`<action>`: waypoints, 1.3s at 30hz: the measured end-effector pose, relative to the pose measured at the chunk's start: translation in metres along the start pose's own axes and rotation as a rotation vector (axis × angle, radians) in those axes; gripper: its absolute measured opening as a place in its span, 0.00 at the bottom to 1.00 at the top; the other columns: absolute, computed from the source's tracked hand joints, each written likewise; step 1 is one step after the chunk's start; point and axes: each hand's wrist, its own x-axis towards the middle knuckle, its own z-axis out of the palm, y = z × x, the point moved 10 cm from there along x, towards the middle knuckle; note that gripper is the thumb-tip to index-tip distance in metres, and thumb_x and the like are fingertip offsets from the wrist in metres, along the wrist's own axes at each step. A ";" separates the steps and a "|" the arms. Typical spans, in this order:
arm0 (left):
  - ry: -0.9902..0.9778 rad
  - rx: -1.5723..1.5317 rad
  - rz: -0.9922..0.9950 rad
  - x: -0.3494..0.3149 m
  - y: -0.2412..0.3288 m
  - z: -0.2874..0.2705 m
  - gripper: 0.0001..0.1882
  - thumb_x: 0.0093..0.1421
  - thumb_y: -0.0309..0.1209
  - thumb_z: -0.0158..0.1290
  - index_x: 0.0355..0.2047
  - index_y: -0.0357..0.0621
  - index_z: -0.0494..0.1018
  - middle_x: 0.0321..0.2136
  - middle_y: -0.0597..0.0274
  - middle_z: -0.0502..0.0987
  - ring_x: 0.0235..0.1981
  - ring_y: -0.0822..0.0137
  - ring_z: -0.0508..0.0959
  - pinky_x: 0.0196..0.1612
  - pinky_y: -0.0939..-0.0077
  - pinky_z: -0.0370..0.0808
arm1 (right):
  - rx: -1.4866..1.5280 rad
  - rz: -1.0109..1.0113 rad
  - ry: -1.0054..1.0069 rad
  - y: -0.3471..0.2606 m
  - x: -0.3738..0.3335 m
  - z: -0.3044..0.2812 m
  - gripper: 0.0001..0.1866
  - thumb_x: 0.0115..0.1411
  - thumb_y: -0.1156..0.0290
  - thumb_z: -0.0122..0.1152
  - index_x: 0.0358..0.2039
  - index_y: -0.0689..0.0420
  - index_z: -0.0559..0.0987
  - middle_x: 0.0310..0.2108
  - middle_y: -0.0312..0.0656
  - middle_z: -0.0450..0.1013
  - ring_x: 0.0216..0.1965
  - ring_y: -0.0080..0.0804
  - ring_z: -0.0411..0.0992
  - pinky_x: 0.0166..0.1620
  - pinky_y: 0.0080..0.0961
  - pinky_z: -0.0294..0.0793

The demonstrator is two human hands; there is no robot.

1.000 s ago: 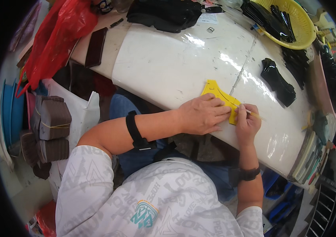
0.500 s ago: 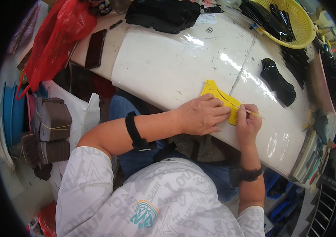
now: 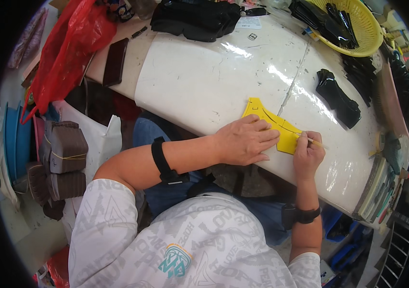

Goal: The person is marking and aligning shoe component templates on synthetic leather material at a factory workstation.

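Note:
A curved yellow pattern template (image 3: pixel 288 139) with slots cut in it lies at the near edge of the white table. Across its left part my left hand (image 3: pixel 248 140) is pressed flat, fingers extended, hiding that portion. My right hand (image 3: pixel 308 154) is at the template's right end, its fingers pinched round a thin pale pen (image 3: pixel 316 143). The tip of the pen is hidden by the fingers. Whether anything lies beneath the template I cannot tell.
Stacked black pieces (image 3: pixel 338 100) lie right on the white table (image 3: pixel 204 77). A yellow basket (image 3: pixel 376 36) stands far right, with a black bundle (image 3: pixel 195 19) at the back. Left are a phone (image 3: pixel 115 62), a red plastic bag (image 3: pixel 72 53) and banded brown stacks (image 3: pixel 67 151).
My right hand has slid a little to the right with the pen, uncovering more of the template's right end. My left hand stays nearly in place.

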 end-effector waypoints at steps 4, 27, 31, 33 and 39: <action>-0.023 0.039 -0.002 0.006 0.005 0.003 0.27 0.60 0.48 0.60 0.56 0.50 0.77 0.56 0.65 0.75 0.47 0.63 0.73 0.50 0.63 0.69 | 0.041 0.007 -0.044 0.001 -0.001 0.002 0.05 0.67 0.79 0.58 0.34 0.65 0.79 0.23 0.39 0.76 0.21 0.19 0.71 0.26 0.19 0.68; -0.074 0.249 0.032 0.015 0.016 0.022 0.30 0.65 0.58 0.53 0.59 0.55 0.74 0.64 0.68 0.71 0.43 0.62 0.70 0.43 0.65 0.65 | 0.173 0.086 -0.023 0.016 -0.011 -0.008 0.04 0.69 0.77 0.61 0.38 0.65 0.80 0.30 0.42 0.80 0.31 0.20 0.77 0.36 0.17 0.75; -0.077 0.261 0.030 0.015 0.016 0.020 0.30 0.65 0.58 0.53 0.60 0.55 0.74 0.64 0.69 0.71 0.43 0.62 0.69 0.43 0.65 0.65 | 0.160 0.099 -0.036 0.014 -0.009 -0.008 0.04 0.69 0.77 0.61 0.38 0.65 0.80 0.30 0.42 0.80 0.31 0.21 0.77 0.36 0.18 0.76; -0.081 0.256 0.031 0.016 0.016 0.021 0.30 0.65 0.58 0.53 0.60 0.55 0.74 0.64 0.69 0.71 0.43 0.62 0.69 0.43 0.65 0.65 | 0.172 0.110 -0.031 0.017 -0.010 -0.008 0.04 0.69 0.77 0.61 0.38 0.65 0.80 0.30 0.42 0.80 0.32 0.21 0.78 0.37 0.18 0.76; -0.066 0.249 0.030 0.015 0.016 0.021 0.30 0.64 0.58 0.53 0.59 0.55 0.74 0.63 0.69 0.72 0.42 0.62 0.70 0.43 0.65 0.65 | 0.186 0.096 -0.049 0.012 -0.009 -0.008 0.04 0.69 0.77 0.61 0.39 0.66 0.80 0.31 0.42 0.80 0.32 0.21 0.77 0.37 0.18 0.75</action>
